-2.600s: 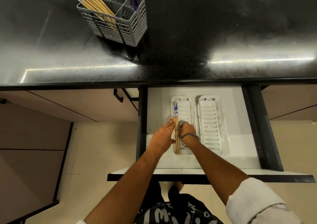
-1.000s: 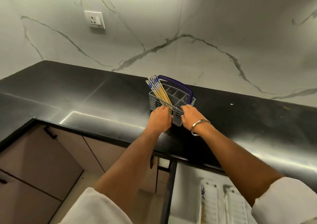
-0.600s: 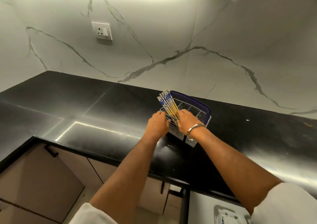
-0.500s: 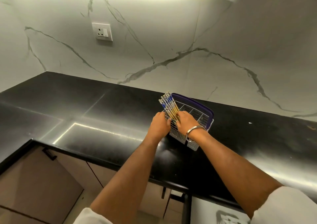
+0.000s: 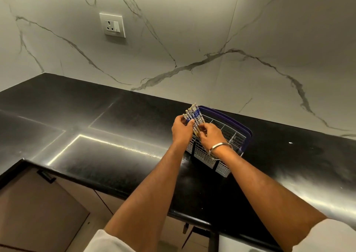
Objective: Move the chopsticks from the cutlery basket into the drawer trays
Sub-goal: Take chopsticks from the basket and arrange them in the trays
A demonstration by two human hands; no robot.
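Nearest the camera, two white rolled sleeves and bare forearms reach out over the front edge of the glossy black stone countertop (image 5: 119,155). A pale sliver at the very bottom right may be the open drawer, but neither it nor its trays can be made out, so how much has already been put away cannot be told from here.

Further out, the left hand (image 5: 181,130) curls its fingers around the left side of a bundle of wooden chopsticks with blue-and-white patterned tops (image 5: 193,116). The right hand (image 5: 210,136), with a silver metal bangle (image 5: 221,147) on its wrist, pinches the shafts from the right. Both hands appear to be sorting out a few sticks to lift.

The chopsticks stand nearly upright in the left end compartment of the grey plastic mesh cutlery basket with a dark purple handle (image 5: 231,136), which sits on the countertop. Many sticks remain in it, so a good share of the job looks left to do: gather a batch, lift it free, carry it down to the drawer.

Beyond, the white marble-veined wall (image 5: 192,39) carries a white electrical socket (image 5: 112,25).
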